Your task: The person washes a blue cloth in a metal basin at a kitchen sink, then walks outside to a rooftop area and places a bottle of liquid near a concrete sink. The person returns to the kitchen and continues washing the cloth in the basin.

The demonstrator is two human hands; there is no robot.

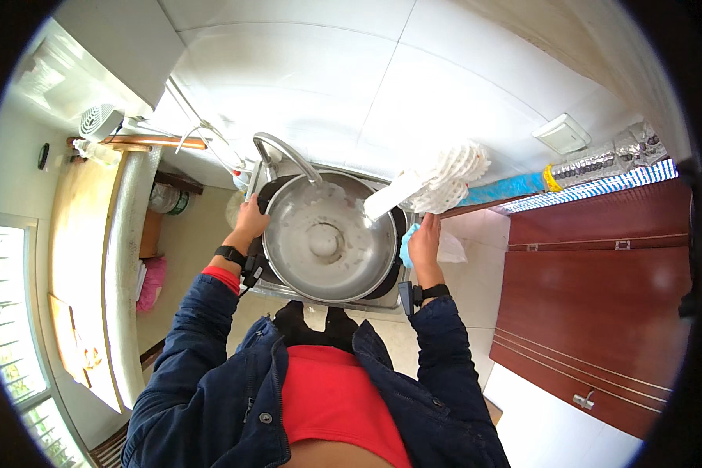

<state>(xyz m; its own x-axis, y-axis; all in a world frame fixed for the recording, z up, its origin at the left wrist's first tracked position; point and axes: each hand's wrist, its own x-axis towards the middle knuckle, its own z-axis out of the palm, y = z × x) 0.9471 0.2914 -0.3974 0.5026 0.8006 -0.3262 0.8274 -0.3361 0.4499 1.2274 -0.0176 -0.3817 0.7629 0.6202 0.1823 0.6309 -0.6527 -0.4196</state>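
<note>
A wide round metal pan (pixel 304 269) sits in a steel sink (pixel 391 301), its inside wet with some water in it. My left hand (pixel 251 220) grips the pan's left side, where a dark handle shows partly behind the fingers. Crumpled in my right hand (pixel 426 240) is a light blue cloth (pixel 407 244), beside the pan's right rim. The fingertips of that hand are partly hidden. Over the pan's far edge curves a metal faucet (pixel 289 153). A white tube-like object (pixel 389 196) overhangs the pan's right side.
White foam netting (pixel 444 181) bunches at the back right, near a pipe wrapped in blue (pixel 497 188). A reddish-brown wooden door (pixel 585 292) stands at the right. To the left are a light wooden board (pixel 88 234) and a pink bag (pixel 152 284). A clear plastic bag (pixel 451 248) hangs near my right hand.
</note>
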